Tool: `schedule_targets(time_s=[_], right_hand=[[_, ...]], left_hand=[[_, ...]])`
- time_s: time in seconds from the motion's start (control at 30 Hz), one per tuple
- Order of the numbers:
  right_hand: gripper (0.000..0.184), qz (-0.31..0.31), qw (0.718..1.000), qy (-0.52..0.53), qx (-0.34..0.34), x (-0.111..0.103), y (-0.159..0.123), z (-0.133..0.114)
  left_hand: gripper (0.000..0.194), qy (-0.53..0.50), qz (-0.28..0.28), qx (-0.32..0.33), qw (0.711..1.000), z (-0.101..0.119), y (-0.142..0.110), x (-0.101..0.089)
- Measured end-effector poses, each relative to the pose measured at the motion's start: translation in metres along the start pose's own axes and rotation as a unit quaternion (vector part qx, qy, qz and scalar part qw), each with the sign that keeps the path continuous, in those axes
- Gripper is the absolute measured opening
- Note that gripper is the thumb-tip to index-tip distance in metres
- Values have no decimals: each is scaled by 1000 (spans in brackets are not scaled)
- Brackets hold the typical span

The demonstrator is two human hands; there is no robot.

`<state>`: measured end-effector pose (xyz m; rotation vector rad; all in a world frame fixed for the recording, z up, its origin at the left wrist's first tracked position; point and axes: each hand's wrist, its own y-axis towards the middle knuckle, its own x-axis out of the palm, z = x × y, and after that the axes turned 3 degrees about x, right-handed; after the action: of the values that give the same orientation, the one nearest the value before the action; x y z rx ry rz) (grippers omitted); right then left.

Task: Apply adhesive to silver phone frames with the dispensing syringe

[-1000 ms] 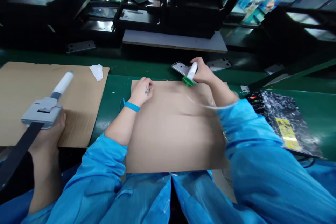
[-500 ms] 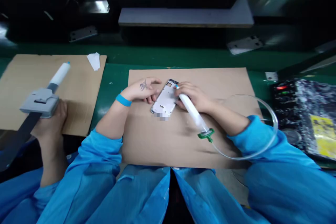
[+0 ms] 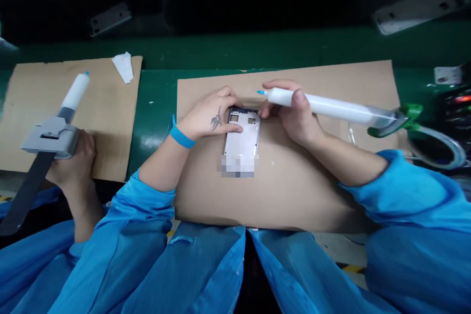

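A silvery phone frame (image 3: pixel 243 142) with a dark top end and two square openings lies almost upright in the view on a cardboard sheet (image 3: pixel 221 196). My left hand (image 3: pixel 212 114) grips its upper left side, thumb across the face and fingers curled at the top edge. Held in my right hand (image 3: pixel 296 115) is a white glue syringe (image 3: pixel 334 108) with a blue tip and a green cap joined to a clear hose. The syringe tip points left, above and apart from the frame. My right fingertips are near the frame's upper right corner.
At left, a co-worker's hand (image 3: pixel 75 162) holds a grey clamp tool (image 3: pixel 51 140) with another white syringe (image 3: pixel 75 91) over a second cardboard sheet (image 3: pixel 110 147). A white scrap (image 3: pixel 124 67) lies there. Metal plates (image 3: pixel 412 10) sit at the back; a dark box (image 3: pixel 458 108) stands right.
The phone frame has turned from slanted to nearly straight. My left hand has come onto it. My right hand has lifted the syringe off it and swung its rear end up and right.
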<state>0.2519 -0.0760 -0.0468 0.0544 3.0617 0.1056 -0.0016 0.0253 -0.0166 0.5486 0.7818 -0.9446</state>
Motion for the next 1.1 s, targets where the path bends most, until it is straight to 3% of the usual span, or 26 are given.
schedule_targets(time_s=[0.13,0.37,0.6,0.77,1.1], right_hand=[[81,6,996,-81,45,-9,1,-3],[66,-55,996,-67,1,-5,2,-3],[42,6,993,-114,-27,-2,0,6],[40,17,984,-171,-47,1,2,0],[39,8,980,-195,-28,3,5,-2]], left_hand=[[79,36,-8,-28,999,5,0,2],[78,63,3,-43,997,6,4,8],[66,64,-18,-48,997,13,6,5],[59,65,-21,-53,996,14,7,5],[63,64,4,-33,997,7,7,10]])
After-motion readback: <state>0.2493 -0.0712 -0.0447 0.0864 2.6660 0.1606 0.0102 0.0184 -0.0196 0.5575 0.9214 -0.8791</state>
